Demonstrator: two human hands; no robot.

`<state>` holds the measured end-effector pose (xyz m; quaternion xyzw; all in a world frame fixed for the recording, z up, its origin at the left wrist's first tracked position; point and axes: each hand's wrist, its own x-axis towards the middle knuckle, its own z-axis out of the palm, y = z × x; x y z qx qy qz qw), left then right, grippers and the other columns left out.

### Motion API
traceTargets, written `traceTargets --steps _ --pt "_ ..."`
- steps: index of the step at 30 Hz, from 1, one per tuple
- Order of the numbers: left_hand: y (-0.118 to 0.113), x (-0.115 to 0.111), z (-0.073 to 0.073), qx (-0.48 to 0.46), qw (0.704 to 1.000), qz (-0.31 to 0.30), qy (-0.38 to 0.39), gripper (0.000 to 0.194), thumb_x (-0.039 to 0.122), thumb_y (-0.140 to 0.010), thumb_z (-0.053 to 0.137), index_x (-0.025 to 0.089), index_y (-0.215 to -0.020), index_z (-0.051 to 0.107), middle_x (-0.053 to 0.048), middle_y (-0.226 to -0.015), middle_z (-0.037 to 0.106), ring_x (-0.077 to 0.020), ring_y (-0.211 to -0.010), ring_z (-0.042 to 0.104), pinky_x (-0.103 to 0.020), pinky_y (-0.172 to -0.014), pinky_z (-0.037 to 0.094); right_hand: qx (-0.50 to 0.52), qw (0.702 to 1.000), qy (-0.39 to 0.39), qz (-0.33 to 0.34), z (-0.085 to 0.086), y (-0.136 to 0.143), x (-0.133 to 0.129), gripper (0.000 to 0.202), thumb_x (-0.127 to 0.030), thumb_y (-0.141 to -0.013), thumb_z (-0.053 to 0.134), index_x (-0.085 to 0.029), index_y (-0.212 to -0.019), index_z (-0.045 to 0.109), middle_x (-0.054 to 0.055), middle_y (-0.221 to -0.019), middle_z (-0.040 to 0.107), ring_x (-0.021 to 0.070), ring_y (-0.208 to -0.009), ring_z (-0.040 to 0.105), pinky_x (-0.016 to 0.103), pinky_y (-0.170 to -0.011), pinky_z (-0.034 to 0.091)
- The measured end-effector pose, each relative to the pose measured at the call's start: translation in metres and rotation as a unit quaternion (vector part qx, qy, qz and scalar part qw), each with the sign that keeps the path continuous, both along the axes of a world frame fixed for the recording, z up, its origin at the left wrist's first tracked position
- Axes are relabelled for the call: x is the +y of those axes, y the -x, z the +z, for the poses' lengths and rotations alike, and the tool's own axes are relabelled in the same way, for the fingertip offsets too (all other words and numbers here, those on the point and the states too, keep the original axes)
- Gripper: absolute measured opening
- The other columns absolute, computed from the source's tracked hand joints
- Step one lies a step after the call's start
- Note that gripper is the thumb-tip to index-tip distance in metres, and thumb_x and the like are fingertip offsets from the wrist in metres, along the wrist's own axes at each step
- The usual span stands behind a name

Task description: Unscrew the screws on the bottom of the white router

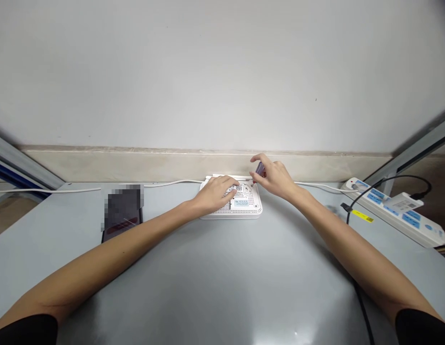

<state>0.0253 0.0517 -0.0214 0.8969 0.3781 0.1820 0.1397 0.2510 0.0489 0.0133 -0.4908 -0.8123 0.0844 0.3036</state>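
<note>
A white router (231,216) lies underside up near the wall, with its vent grid, round centre and printed labels showing. My left hand (217,192) rests on its left half, fingers stretched out and lying over the vents. At the router's back right corner, my right hand (274,177) grips what looks like a small screwdriver (260,168) with a purple handle, its lower end pointing down at the corner. Fingers hide much of the tool, so its tip is hard to make out. White antennas (225,176) run along the router's back edge.
A phone or tablet (122,223), partly pixelated, lies at the left. On the right is a white power strip (398,211) with a white adapter (405,203) and a black cable (364,311). A white cord (323,186) runs along the wall (222,72).
</note>
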Motion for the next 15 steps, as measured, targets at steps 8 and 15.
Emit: traceTargets --steps 8,15 --pt "0.002 0.002 0.007 -0.089 0.996 0.017 0.013 0.024 0.029 -0.091 0.044 0.02 -0.1 0.064 -0.004 -0.107 0.067 -0.0196 -0.102 0.06 -0.034 -0.092 0.045 0.077 0.987 0.142 -0.013 0.004 -0.001 0.001 0.029 -0.036 -0.084 0.052 -0.016 -0.065 0.062 0.0 -0.054 0.056 0.0116 -0.05 0.047 0.026 -0.051 0.032" --pt "0.034 0.015 0.057 -0.03 0.992 0.12 0.037 0.027 0.034 -0.089 0.043 0.018 -0.089 0.065 -0.004 -0.091 0.068 -0.0172 -0.08 0.06 -0.029 -0.072 0.043 0.068 0.987 0.145 -0.025 -0.005 0.003 0.005 0.035 -0.032 -0.084 0.049 -0.017 -0.052 0.052 0.002 -0.057 0.058 0.0115 -0.052 0.047 0.029 -0.054 0.033"
